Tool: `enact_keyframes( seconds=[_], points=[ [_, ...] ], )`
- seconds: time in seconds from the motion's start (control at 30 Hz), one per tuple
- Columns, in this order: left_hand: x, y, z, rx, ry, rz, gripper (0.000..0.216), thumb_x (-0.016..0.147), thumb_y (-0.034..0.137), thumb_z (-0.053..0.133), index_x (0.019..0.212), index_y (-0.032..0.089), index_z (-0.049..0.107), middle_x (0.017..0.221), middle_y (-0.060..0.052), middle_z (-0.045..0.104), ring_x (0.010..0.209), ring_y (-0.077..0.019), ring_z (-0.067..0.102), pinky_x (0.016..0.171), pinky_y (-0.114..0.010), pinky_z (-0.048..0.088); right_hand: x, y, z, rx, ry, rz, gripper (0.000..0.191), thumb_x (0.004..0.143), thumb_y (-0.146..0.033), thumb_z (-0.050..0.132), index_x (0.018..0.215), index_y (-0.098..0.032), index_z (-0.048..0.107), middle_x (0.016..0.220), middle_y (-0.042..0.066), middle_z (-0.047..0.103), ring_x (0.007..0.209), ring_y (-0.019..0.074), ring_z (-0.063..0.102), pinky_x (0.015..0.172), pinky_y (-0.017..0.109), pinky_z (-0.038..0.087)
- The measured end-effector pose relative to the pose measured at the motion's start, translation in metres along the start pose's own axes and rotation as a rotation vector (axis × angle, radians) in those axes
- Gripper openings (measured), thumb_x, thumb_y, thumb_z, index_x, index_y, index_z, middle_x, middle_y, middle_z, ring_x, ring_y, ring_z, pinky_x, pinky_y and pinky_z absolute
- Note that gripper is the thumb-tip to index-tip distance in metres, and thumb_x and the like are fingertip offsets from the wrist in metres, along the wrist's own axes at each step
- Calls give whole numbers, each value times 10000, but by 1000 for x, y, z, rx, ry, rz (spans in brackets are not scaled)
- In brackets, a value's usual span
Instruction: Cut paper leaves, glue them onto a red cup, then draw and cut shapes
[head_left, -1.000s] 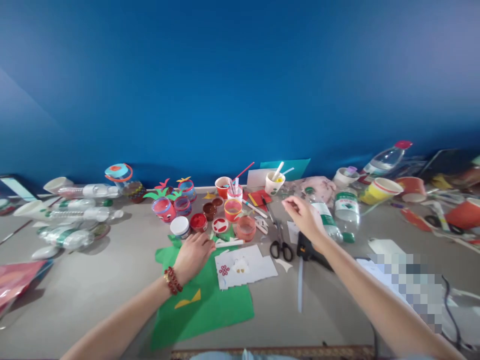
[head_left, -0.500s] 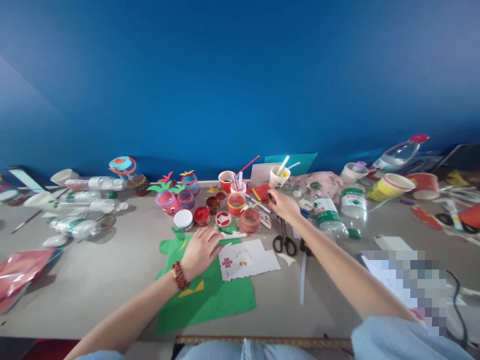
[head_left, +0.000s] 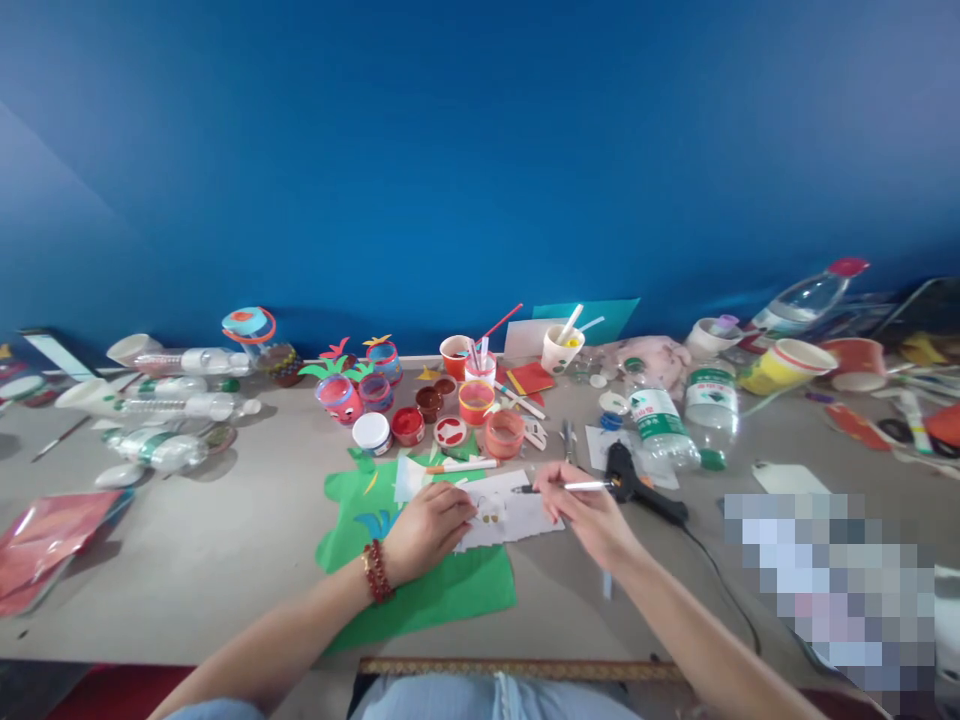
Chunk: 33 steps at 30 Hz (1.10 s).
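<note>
My left hand (head_left: pixel 431 528), wearing a red beaded bracelet (head_left: pixel 377 570), lies with lowered fingers on the left edge of a white paper sheet (head_left: pixel 529 510). Two small yellowish marks show on the sheet near its middle. Under it spreads a green sheet (head_left: pixel 450 600). My right hand (head_left: pixel 581 505) grips a white pen (head_left: pixel 592 486), its dark tip over the right part of the white paper. I cannot tell if the tip touches it. Just above the paper lies an orange-and-white marker (head_left: pixel 469 466).
A black glue gun (head_left: pixel 637 485) with a cord lies to the right. Behind stand paint jars (head_left: pixel 505 436), decorated cups (head_left: pixel 339 400) and a pen cup (head_left: pixel 562 352). Plastic bottles lie left (head_left: pixel 154 450) and stand right (head_left: pixel 656 420). A blue wall rises behind.
My right hand has come back from the red paper at the rear and now holds a pen over the white sheet. My left hand has shifted right onto that sheet's edge.
</note>
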<state>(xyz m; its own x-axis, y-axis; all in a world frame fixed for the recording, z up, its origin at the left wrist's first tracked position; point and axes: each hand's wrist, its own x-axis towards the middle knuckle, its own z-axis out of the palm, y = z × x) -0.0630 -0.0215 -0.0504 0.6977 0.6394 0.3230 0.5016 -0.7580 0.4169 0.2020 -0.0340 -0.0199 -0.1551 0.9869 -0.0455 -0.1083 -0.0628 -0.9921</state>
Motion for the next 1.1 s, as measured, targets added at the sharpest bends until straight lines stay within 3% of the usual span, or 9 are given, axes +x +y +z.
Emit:
enact_keyframes(
  seconds=[0.1, 0.23, 0.3, 0.43, 0.53, 0.73, 0.9, 1.1],
  points=[
    [-2, 0, 2, -6, 17, 1, 231, 945, 207, 473, 1087, 200, 655, 1047, -89, 681, 1014, -215, 603, 924, -385, 503, 0, 13, 19, -56, 105, -28, 394, 884, -529, 563, 693, -184, 555, 442, -80, 406, 402, 89, 378, 433, 216, 317],
    [-4, -2, 3, 8, 36, 5, 242, 948, 219, 473, 1096, 199, 664, 1043, -94, 686, 994, -214, 610, 914, -382, 510, 4, 23, 31, -86, 19, -17, 327, 911, -491, 508, 959, -181, 603, 624, -10, 637, 491, 125, 528, 503, 240, 427],
    [-4, -3, 3, 14, 26, 11, 246, 951, 226, 471, 1096, 202, 669, 1046, -94, 687, 987, -212, 610, 911, -380, 511, 4, 29, 32, -177, -25, -29, 233, 868, -389, 578, 960, -178, 619, 749, 20, 680, 556, 129, 561, 540, 246, 448],
    [-4, -5, 1, 17, -8, 14, 258, 958, 228, 458, 1101, 206, 671, 1068, -89, 684, 1019, -214, 599, 914, -366, 507, 2, 41, 29, -354, 49, -151, 31, 768, -202, 594, 751, -178, 604, 631, -32, 562, 544, 114, 484, 505, 213, 379],
    [-4, -5, 1, 13, -13, 23, 257, 958, 226, 462, 1107, 215, 671, 1071, -81, 680, 1017, -207, 591, 912, -347, 501, 0, 46, 29, -368, 88, -179, 90, 760, -152, 528, 681, -186, 554, 555, -58, 471, 499, 105, 420, 477, 206, 326],
    [-3, -7, 1, 82, -5, 82, 258, 960, 216, 460, 1093, 228, 680, 1025, -76, 672, 949, -189, 578, 854, -323, 508, 1, 40, 36, -381, -26, -209, 52, 768, -147, 528, 763, -195, 549, 609, -43, 529, 531, 113, 474, 507, 209, 354],
    [-2, -8, 1, 128, 5, 116, 255, 964, 225, 455, 1063, 215, 690, 1022, -83, 664, 942, -197, 573, 833, -334, 516, 2, 40, 42, -456, 2, -232, 90, 708, -120, 515, 671, -202, 504, 562, -45, 494, 503, 107, 443, 484, 206, 329],
    [-3, -6, 1, 187, -33, 108, 238, 971, 240, 462, 1083, 221, 671, 1031, -77, 658, 951, -199, 574, 825, -335, 518, 0, 40, 43, -479, -17, -270, 78, 740, -152, 508, 683, -205, 513, 566, -42, 483, 497, 111, 429, 478, 213, 323]
  ],
)
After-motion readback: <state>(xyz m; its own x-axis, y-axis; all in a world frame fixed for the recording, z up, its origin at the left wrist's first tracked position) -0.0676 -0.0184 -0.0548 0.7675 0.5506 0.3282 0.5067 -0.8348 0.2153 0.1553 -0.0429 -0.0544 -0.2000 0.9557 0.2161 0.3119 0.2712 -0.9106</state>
